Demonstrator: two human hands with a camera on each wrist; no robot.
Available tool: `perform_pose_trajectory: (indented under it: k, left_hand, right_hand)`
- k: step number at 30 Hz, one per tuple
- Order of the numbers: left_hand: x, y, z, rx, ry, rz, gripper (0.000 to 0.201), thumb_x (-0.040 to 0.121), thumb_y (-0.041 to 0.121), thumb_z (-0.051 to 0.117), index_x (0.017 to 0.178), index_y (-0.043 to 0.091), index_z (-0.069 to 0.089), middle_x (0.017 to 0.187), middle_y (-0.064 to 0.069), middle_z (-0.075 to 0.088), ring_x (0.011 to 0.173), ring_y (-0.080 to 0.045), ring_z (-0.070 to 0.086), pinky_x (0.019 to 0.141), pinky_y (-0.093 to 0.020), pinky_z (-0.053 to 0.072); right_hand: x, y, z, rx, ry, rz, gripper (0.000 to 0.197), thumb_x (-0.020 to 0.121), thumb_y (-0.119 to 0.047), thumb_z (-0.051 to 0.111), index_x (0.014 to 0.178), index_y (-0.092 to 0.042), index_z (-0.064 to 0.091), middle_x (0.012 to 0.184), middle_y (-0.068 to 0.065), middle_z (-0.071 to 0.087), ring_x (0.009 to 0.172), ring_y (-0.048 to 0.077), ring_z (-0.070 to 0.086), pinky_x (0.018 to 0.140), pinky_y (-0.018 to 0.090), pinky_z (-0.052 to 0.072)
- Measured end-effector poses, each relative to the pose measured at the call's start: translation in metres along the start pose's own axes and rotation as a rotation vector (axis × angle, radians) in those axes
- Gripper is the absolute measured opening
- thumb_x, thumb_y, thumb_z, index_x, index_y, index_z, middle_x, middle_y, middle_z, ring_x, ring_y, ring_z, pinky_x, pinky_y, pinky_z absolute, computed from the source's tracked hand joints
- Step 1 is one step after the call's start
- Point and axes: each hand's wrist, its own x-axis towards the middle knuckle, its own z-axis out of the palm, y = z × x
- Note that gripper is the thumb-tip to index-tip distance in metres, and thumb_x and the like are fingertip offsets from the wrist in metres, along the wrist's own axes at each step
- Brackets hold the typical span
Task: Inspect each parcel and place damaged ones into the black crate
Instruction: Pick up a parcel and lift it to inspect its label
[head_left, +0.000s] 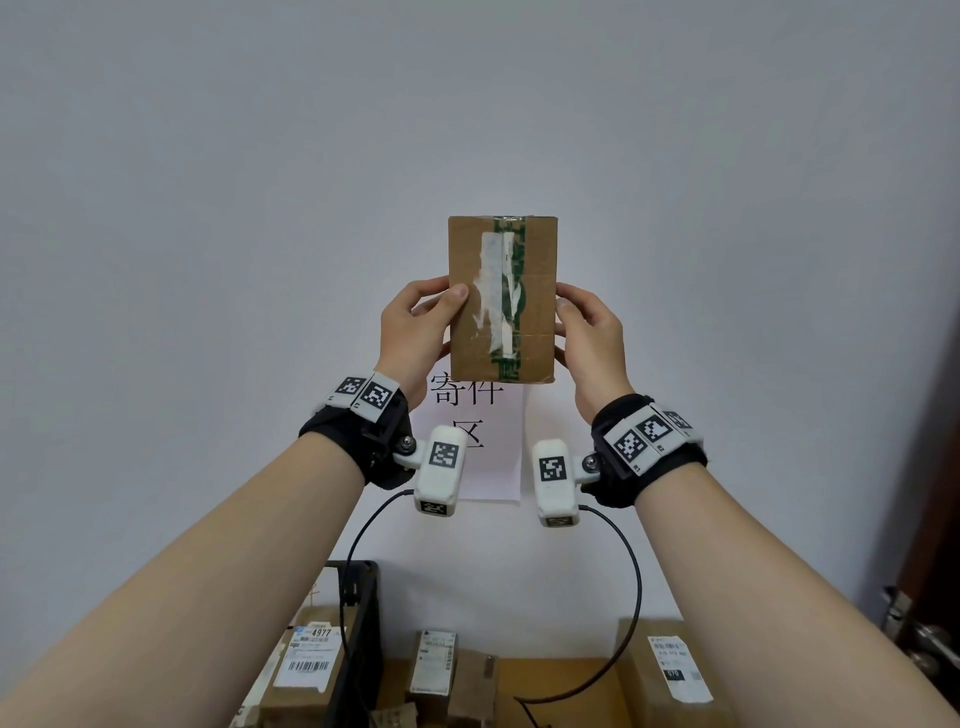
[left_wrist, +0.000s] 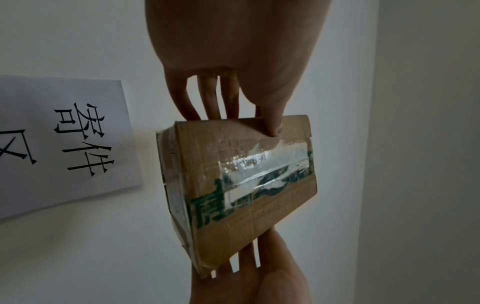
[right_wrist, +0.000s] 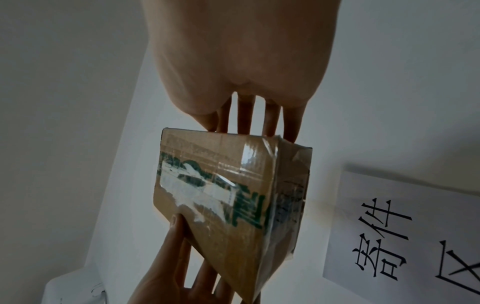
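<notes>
A small brown cardboard parcel (head_left: 503, 300) with green printed tape and torn white label remains is held upright at chest height in front of the wall. My left hand (head_left: 415, 327) grips its left edge, thumb on the front face and fingers behind. My right hand (head_left: 589, 332) grips its right edge the same way. In the left wrist view the parcel (left_wrist: 241, 185) shows clear tape over the green print; in the right wrist view the parcel (right_wrist: 231, 197) shows a wrinkled taped end. The black crate (head_left: 358, 618) stands low at the left, with labelled parcels inside.
A white paper sign (head_left: 488, 441) with black characters hangs on the wall behind the parcel. Several labelled cardboard parcels (head_left: 434, 662) lie on the surface below, one larger box (head_left: 670, 670) at the right. A dark door edge (head_left: 935, 519) is at far right.
</notes>
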Motion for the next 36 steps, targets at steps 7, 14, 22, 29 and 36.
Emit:
perform_pose_trajectory:
  k: [7, 14, 22, 29, 36]
  left_hand:
    - [0.003, 0.002, 0.0, 0.08, -0.078, -0.091, 0.033, 0.091, 0.043, 0.076, 0.118, 0.033, 0.06, 0.102, 0.008, 0.079, 0.109, -0.019, 0.073, 0.099, -0.051, 0.052]
    - [0.002, -0.001, 0.001, 0.075, -0.172, -0.113, 0.064, 0.086, 0.041, 0.082, 0.138, 0.018, 0.052, 0.122, -0.005, 0.072, 0.113, -0.02, 0.071, 0.077, -0.045, 0.063]
    - [0.005, -0.003, -0.001, 0.006, -0.146, -0.069, 0.037, 0.094, 0.033, 0.075, 0.12, 0.015, 0.056, 0.098, 0.004, 0.079, 0.082, -0.01, 0.074, 0.06, -0.032, 0.059]
    - [0.008, -0.002, 0.0, -0.024, -0.117, 0.03, 0.023, 0.092, 0.024, 0.08, 0.111, 0.014, 0.069, 0.114, -0.002, 0.077, 0.107, -0.019, 0.074, 0.071, -0.038, 0.063]
    - [0.01, -0.004, 0.001, 0.0, -0.111, 0.029, 0.021, 0.095, 0.027, 0.075, 0.113, 0.016, 0.072, 0.112, 0.004, 0.078, 0.106, -0.015, 0.074, 0.079, -0.042, 0.065]
  right_hand:
    - [-0.002, 0.003, 0.0, 0.044, -0.032, -0.01, 0.028, 0.101, -0.031, 0.065, 0.128, -0.023, 0.063, 0.122, -0.004, 0.068, 0.091, 0.001, 0.073, 0.078, 0.03, 0.062]
    - [0.003, 0.004, 0.0, 0.091, 0.038, -0.003, 0.038, 0.095, -0.03, 0.074, 0.129, -0.025, 0.057, 0.114, 0.0, 0.076, 0.102, 0.017, 0.074, 0.083, 0.039, 0.064]
    - [0.007, 0.01, 0.003, -0.063, 0.077, -0.064, 0.01, 0.099, -0.027, 0.065, 0.103, -0.036, 0.067, 0.11, -0.002, 0.073, 0.105, 0.017, 0.069, 0.09, 0.054, 0.06]
    - [0.009, 0.014, 0.01, -0.086, -0.031, -0.017, 0.03, 0.105, -0.024, 0.053, 0.129, -0.025, 0.072, 0.125, -0.005, 0.073, 0.111, 0.02, 0.071, 0.087, 0.043, 0.063]
    - [0.005, 0.01, 0.011, -0.039, -0.039, 0.032, 0.031, 0.108, -0.023, 0.047, 0.126, -0.03, 0.071, 0.115, -0.004, 0.076, 0.106, 0.025, 0.072, 0.088, 0.047, 0.062]
